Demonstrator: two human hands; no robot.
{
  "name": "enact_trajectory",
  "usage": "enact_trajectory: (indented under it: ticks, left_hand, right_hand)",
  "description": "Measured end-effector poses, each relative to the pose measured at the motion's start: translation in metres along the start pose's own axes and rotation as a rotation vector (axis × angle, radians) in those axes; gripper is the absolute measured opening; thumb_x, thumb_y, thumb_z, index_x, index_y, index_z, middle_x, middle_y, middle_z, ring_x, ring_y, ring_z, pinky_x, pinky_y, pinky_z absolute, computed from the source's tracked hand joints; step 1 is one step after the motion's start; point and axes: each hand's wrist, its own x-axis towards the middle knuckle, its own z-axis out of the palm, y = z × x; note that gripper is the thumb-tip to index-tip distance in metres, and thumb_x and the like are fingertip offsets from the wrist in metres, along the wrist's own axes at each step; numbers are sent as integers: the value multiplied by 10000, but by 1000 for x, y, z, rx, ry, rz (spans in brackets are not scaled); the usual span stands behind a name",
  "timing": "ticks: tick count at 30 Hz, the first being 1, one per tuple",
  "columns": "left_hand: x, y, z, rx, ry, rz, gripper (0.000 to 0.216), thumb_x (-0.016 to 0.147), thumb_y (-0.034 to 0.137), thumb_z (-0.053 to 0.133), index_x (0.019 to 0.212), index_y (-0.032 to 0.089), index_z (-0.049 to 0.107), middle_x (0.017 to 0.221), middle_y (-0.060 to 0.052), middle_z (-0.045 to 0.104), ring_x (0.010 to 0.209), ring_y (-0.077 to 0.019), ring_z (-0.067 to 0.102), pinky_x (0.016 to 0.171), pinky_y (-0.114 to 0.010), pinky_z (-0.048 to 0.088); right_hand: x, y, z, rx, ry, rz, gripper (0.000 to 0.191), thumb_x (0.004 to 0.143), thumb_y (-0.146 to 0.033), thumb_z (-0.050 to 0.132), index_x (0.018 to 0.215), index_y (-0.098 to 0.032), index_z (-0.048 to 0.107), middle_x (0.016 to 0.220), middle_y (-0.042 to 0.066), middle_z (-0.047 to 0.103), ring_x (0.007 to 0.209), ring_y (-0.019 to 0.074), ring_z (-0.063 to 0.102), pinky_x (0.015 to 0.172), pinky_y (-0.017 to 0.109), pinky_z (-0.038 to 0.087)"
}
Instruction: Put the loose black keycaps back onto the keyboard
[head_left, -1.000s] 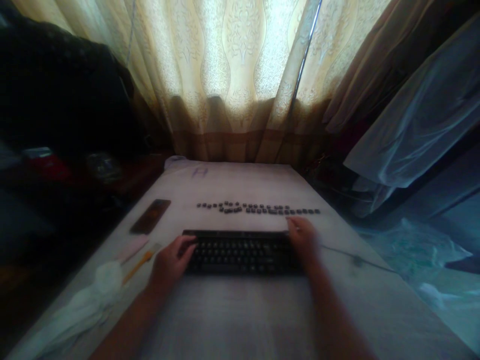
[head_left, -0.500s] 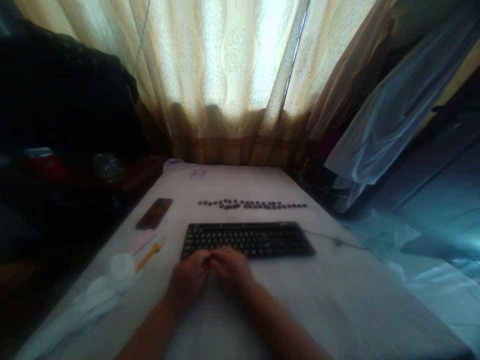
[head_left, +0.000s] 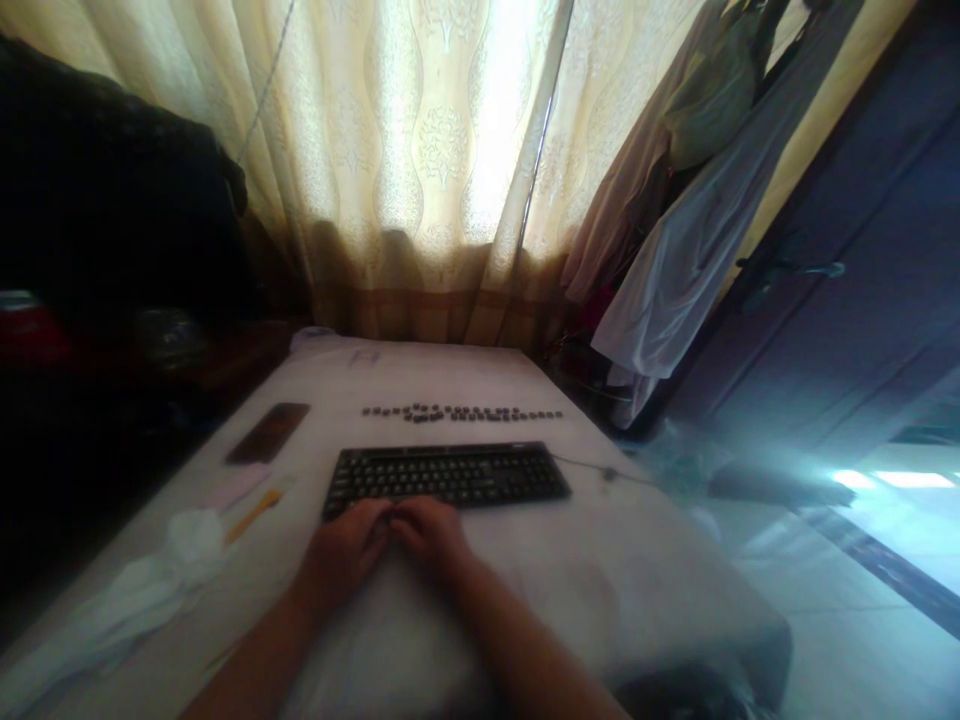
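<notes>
A black keyboard (head_left: pixel 465 475) lies across the table. My left hand (head_left: pixel 345 548) is at its near left edge with the fingers curled in. Right beside it, my right hand (head_left: pixel 433 538) is closed too, and the fingertips of both hands meet over the front rows of keys. Whatever the fingers hold is hidden. Beyond the keyboard, several small dark pieces that look like keycaps (head_left: pixel 465 413) lie in two uneven rows.
Left on the white-covered table (head_left: pixel 585 570) are a dark phone (head_left: pixel 268 433), a pink item (head_left: pixel 238 484), a yellow-orange tool (head_left: pixel 255 514) and crumpled white cloth (head_left: pixel 187 550). The keyboard's cable (head_left: pixel 600 468) runs off right. Curtains (head_left: pixel 420 200) hang behind.
The view has turned to the right, so the table and its contents sit further left, and more of the door and floor shows. My hands stay together at the keyboard's near edge.
</notes>
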Motion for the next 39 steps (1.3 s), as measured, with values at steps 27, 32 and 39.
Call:
enact_trajectory:
  ticks: [27, 32, 39]
  left_hand:
    - [-10, 6, -5, -99, 26, 4, 223, 828, 195, 555, 1010, 250, 671, 937, -11, 723, 836, -160, 671, 784, -278, 545]
    - [-10, 4, -3, -127, 38, 12, 236, 849, 201, 563, 1055, 256, 665, 932, -5, 726, 823, -146, 678, 765, -255, 548]
    - [-9, 4, -8, -114, 167, 2, 127, 852, 269, 590, 945, 259, 676, 756, 27, 692, 674, -116, 654, 649, -209, 530]
  right_hand:
    - [-7, 7, -4, 119, -41, -116, 283, 810, -102, 565, 1026, -214, 710, 954, 52, 722, 858, 169, 675, 772, 259, 535]
    - [-8, 3, -7, 123, -19, -132, 253, 837, -100, 547, 1017, -205, 688, 932, 60, 706, 792, 168, 671, 710, 258, 544]
    - [-10, 6, -8, 184, 144, -165, 207, 875, -134, 548, 1020, -204, 679, 898, 54, 707, 800, 167, 678, 721, 255, 559]
